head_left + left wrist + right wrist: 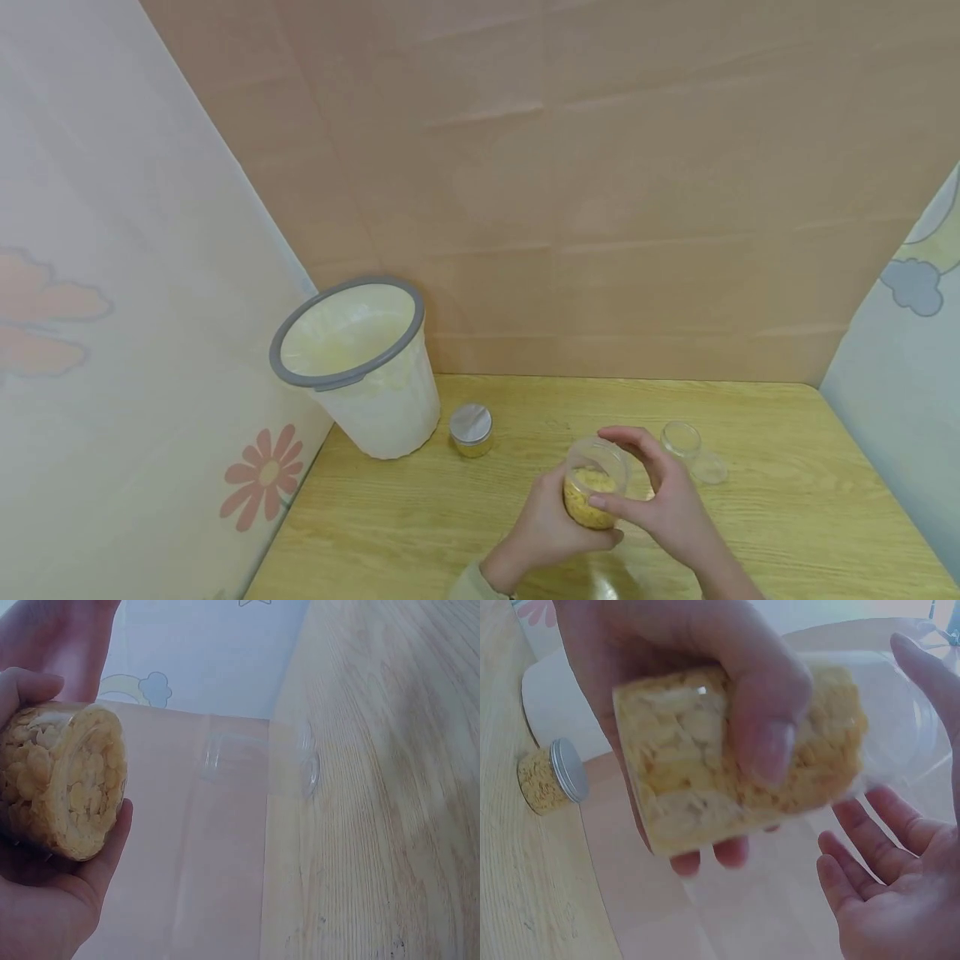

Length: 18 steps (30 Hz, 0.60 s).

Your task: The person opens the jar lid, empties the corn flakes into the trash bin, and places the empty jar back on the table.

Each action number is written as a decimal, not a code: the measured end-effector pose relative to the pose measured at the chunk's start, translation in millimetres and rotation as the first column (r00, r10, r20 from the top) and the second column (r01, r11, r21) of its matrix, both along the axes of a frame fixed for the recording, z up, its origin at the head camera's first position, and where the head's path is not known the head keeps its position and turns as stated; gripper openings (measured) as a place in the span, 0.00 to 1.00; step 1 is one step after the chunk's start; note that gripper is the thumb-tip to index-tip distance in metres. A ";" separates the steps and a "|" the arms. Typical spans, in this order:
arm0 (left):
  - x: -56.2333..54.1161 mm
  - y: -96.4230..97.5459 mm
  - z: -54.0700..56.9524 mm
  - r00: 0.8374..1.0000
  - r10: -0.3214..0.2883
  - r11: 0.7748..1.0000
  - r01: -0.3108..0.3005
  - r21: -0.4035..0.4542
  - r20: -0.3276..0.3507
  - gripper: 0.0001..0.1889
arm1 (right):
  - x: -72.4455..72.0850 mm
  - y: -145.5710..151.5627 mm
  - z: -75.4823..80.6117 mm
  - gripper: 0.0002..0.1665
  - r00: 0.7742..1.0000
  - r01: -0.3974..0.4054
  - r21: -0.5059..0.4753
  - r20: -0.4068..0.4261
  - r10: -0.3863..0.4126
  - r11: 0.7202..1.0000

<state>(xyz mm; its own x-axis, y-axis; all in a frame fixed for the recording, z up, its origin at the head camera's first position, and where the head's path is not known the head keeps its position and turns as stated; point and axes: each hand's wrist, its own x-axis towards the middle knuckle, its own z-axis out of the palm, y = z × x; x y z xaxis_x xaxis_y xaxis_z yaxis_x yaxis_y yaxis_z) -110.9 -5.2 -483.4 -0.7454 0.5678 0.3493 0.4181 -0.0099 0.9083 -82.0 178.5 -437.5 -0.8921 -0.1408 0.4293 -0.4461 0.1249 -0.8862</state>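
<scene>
- Over the front part of the pale yellow wood-grain table (375,533), a clear cylindrical jar of yellow flakes (588,502) is held up in the person's hands, its round mouth uppermost; the flakes fill the lower part, with see-through wall above them.
- The left hand (551,518) grips this jar low on its side, fingers wrapped round the body; the right wrist view shows its thumb laid across the flakes.
- The right hand (663,500) is at the jar's upper end, fingers spread and loosely bent, the thumb on one side of the mouth and the fingers on the other; whether they touch the rim I cannot tell.
- Just beyond the right hand, a small colourless round container (681,439) stands on the table, with a thin transparent disc (708,468) beside it.
- Farther left, a short clear jar with a silver metal lid (471,432) stands upright, yellow pieces visible inside.
- Just beside that lidded jar is a tall white bin with a grey rim (384,417).
- Behind the table hangs a creased brownish-pink cloth (600,208).
</scene>
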 end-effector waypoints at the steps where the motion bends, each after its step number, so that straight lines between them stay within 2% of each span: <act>1: -0.1 -0.7 0.0 1.000 -0.005 1.000 0.005 0.005 0.014 0.33 | -0.3 2.1 0.2 0.41 1.000 -0.003 -0.004 -0.016 0.003 1.000; 4: -0.3 -2.5 0.1 0.999 -0.009 1.000 0.008 0.021 0.037 0.34 | -0.7 8.5 1.8 0.40 0.998 -0.012 -0.012 -0.056 0.012 1.000; 8: -0.6 -4.1 0.1 1.000 0.018 1.000 -0.018 0.021 0.015 0.34 | -0.8 15.9 4.2 0.37 0.997 -0.024 -0.002 -0.073 0.024 1.000; 12: -1.7 -4.6 0.2 0.999 0.032 0.999 -0.032 0.010 -0.003 0.35 | -1.0 17.8 3.9 0.33 0.993 -0.068 0.029 -0.098 0.070 0.997; 15: -2.4 -4.8 0.6 1.000 0.030 0.999 -0.030 0.014 -0.004 0.36 | -0.7 15.0 3.1 0.33 0.988 -0.089 0.035 -0.123 0.092 0.995; 18: -2.4 -4.6 0.8 1.000 0.025 0.999 -0.025 0.023 -0.008 0.35 | 0.1 10.5 2.7 0.36 0.990 -0.084 0.028 -0.113 0.086 0.996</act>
